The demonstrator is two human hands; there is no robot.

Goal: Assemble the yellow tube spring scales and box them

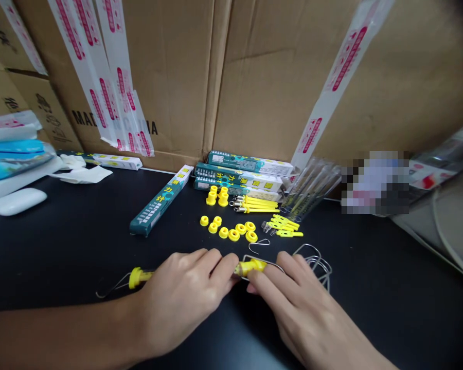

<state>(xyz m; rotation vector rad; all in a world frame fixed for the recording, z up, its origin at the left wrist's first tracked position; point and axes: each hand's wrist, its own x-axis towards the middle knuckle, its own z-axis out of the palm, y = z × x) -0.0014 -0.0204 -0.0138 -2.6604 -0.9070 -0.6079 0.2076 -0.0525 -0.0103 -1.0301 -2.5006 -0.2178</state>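
My left hand (185, 295) is closed around a thin yellow tube, whose yellow end cap (136, 277) and wire hook stick out to the left. My right hand (297, 308) pinches a yellow fitting (250, 266) at the tube's right end, fingertips against the left hand's. Both rest low on the black table (61, 246). Just beyond lie several yellow rings (233, 231), yellow tubes with springs (258, 204) and bent wire hooks (316, 259).
Green-and-white long boxes (160, 201) lie on the table, more stacked at the back (247, 172). Clear plastic sleeves (312, 187) lean by them. Taped cardboard cartons (254, 77) wall the back. A white case (17, 201) sits at the left.
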